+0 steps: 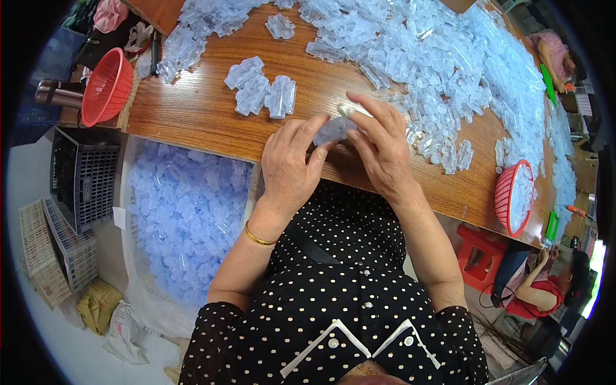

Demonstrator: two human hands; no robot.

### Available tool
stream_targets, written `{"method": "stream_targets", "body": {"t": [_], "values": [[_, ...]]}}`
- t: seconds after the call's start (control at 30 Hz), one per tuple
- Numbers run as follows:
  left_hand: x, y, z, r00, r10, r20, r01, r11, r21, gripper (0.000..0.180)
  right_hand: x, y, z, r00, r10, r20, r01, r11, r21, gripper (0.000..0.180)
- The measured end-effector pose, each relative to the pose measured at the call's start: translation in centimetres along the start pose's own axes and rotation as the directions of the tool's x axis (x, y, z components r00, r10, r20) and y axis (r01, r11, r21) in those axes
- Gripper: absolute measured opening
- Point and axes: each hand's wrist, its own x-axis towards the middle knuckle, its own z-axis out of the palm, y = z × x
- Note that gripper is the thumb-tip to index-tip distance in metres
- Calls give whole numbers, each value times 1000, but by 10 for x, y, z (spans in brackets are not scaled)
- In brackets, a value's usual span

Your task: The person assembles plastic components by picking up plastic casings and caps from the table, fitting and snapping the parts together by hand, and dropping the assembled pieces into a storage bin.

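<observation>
A small clear plastic piece (333, 131) is held just above the near edge of the wooden table. My left hand (292, 163) is closed on its left end, pinching it between thumb and fingers. At its right end, my right hand (387, 154) grips it with the thumb and curled fingers, the other fingers raised. Something white wraps a fingertip of the right hand. Left of the hands lie several clear plastic pieces (280, 96) in a loose group. To the right, small clear parts (439, 144) are scattered from a large heap.
The heap of clear parts (410, 51) spreads over the far side of the table (186, 106). A bin of bluish pieces (189, 212) stands at my left. Red baskets (108, 86) flank me, the right one filled. A steel flask (59, 94) and crates (83, 179) are left; other people sit right.
</observation>
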Motion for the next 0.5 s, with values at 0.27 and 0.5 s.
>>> {"method": "stream_targets", "body": {"t": [0.27,0.5], "values": [[9,13,-24,962,-169,214,217,950,-224,43,-2,6,-10,947,-277,162,291,954,-67,55],[5,8,-21,981,-104,163,101,994,29,42,54,8,-36,783,-184,595,178,982,69,36]]}}
